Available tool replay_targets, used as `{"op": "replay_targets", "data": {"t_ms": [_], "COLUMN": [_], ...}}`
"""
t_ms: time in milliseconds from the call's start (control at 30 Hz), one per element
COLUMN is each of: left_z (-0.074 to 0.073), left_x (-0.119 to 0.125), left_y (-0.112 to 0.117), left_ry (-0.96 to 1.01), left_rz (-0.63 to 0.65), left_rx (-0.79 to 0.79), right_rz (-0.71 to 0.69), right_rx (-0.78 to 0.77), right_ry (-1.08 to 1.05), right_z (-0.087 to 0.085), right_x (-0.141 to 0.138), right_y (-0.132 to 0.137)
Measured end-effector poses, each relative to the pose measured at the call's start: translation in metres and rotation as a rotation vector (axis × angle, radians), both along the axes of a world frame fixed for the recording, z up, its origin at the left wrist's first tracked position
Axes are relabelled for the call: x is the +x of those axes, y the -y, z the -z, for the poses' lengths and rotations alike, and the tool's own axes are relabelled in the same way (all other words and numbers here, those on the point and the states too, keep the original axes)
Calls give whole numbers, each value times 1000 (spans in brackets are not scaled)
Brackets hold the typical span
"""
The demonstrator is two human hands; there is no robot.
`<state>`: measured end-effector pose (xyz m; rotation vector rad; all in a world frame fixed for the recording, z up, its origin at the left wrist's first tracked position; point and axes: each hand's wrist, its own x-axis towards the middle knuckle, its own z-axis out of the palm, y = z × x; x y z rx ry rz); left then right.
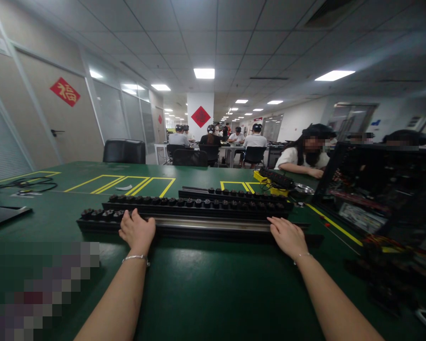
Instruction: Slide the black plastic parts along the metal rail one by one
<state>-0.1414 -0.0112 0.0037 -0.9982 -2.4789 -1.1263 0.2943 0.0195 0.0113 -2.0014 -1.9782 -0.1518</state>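
Note:
A long black rail (206, 233) with a shiny metal channel lies crosswise in front of me on the green table. Small round black parts (95, 214) sit in a row at its left end. My left hand (137, 232) is over this rail beside the row, fingertips at the last parts and thumb spread to the right. Toward the right end, my right hand (289, 237) rests on the same rail with fingers stretched out; its thumb is hidden. Behind lies a second rail (163, 210), filled along its length with similar black parts, and a third, shorter rail (195, 193) is farther back.
An open black computer case (379, 189) with loose wires stands at right. Dark parts (386, 279) lie in front of it. A power strip (277, 178) and yellow bin (261, 176) are near a co-worker (305, 156). Black cables (24, 183) lie at left.

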Motion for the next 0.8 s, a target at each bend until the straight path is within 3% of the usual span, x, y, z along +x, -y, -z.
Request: {"op": "replay_targets", "data": {"t_ms": [400, 800], "left_z": [-7, -11], "left_x": [-23, -21], "left_y": [3, 5], "left_ry": [98, 95], "left_rz": [-41, -8], "left_rx": [-7, -32], "right_rz": [-10, -12], "right_rx": [19, 14], "right_ry": [4, -5], "right_z": [2, 0], "right_x": [3, 1], "right_y": [-3, -1]}}
